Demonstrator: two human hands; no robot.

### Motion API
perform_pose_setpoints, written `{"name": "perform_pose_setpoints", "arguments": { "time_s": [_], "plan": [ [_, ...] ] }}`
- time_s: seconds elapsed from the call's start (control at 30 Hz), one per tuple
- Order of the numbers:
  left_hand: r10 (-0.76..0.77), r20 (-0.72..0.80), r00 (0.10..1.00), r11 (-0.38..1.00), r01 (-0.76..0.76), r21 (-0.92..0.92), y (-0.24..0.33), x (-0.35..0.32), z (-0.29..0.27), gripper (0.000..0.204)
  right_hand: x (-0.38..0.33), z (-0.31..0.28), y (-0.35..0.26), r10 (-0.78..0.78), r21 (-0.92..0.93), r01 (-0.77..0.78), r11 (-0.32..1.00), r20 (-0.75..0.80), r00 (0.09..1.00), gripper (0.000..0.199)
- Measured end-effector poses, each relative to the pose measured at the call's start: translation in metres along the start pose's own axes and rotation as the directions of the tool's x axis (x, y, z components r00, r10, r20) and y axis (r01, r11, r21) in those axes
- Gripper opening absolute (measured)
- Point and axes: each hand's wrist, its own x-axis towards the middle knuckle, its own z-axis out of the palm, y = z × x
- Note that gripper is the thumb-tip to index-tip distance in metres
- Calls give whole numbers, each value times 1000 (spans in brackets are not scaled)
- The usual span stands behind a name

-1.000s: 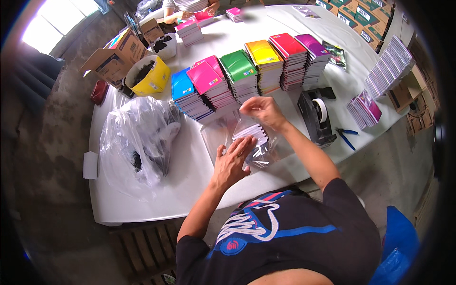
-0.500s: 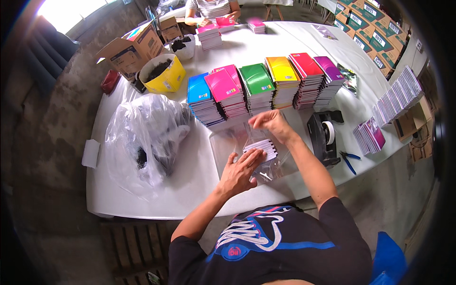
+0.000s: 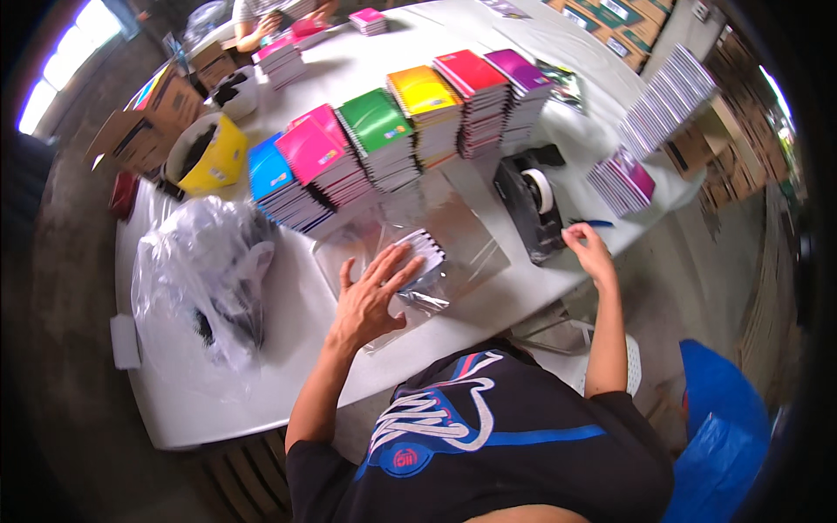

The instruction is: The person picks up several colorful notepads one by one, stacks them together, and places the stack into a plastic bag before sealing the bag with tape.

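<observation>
I see the left hand (image 3: 370, 302) palm down near the middle, its fingers (image 3: 384, 261) spread and pointing far and rightward, the thumb out to the right. The bare left forearm (image 3: 317, 383) slants in from the near left. Well apart, on the right, the right hand (image 3: 593, 251) has its fingers bent leftward, its right forearm (image 3: 608, 340) running nearly straight from near to far.

Now big white stylised lettering (image 3: 429, 427) is carried across the black short-sleeved cloth T-shirt (image 3: 540, 475), and beside it a blue oval badge (image 3: 406, 459) is stamped in red. Small printed marks are borne by the glossy pink (image 3: 311, 144), green (image 3: 373, 118) and yellow (image 3: 421, 89) notebook covers. White labels are shown on stacked brown-and-green cardboard cartons (image 3: 641, 33), their print too small to be read.
</observation>
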Motion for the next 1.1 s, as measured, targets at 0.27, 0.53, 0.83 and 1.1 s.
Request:
{"name": "perform_pose_setpoints", "arguments": {
  "time_s": [0.27, 0.53, 0.83, 1.1],
  "plan": [
    [-30, -8, 1000, 995, 30, 95, 6, 4, -4, 102, 14, -3, -7, 211, 259, -313, 914, 358, 910, 27],
    [-58, -25, 998, 997, 59, 49, 5, -1, -2, 98, -26, 9, 26, 70, 553, -94, 828, 66, 995, 23],
    [-89, 70, 994, 989, 79, 128, 5, -3, -3, 113, -21, 4, -125, -272, 265, 183, 947, 353, 895, 38],
    [-103, 109, 989, 981, 82, 177, 12, 3, -14, 116, 12, 128, -229, -291, -290, 636, 715, 704, 648, 101]
  ]
}}
